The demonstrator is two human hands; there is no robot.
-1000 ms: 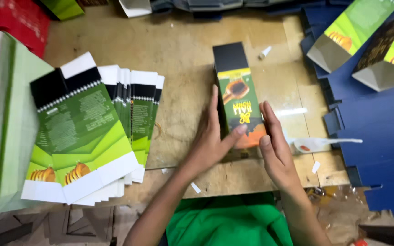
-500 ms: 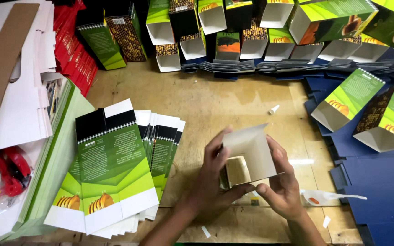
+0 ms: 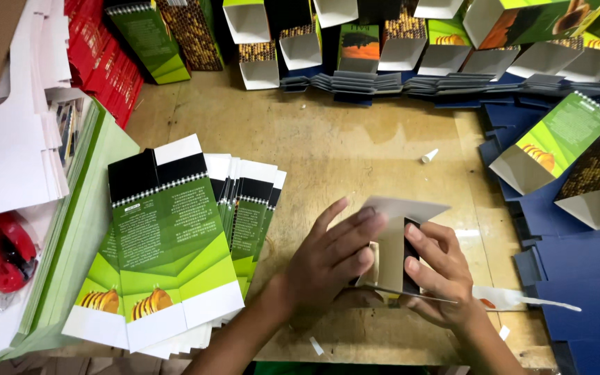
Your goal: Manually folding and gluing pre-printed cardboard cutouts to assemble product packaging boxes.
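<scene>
While the left hand (image 3: 331, 260) and right hand (image 3: 439, 278) grip the half-folded carton (image 3: 390, 243) between them, uneven thumb pressure could crease its raised flap.

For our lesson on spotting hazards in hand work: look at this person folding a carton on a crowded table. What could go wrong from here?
1. The left hand and right hand press the half-folded carton by its thin flaps; a flap could crease or tear.
2. The fanned stack of flat green cartons overhangs the table edge near the left forearm; a nudge might spill it.
3. The white-handled tool lies by the right wrist and could be knocked off.
</scene>
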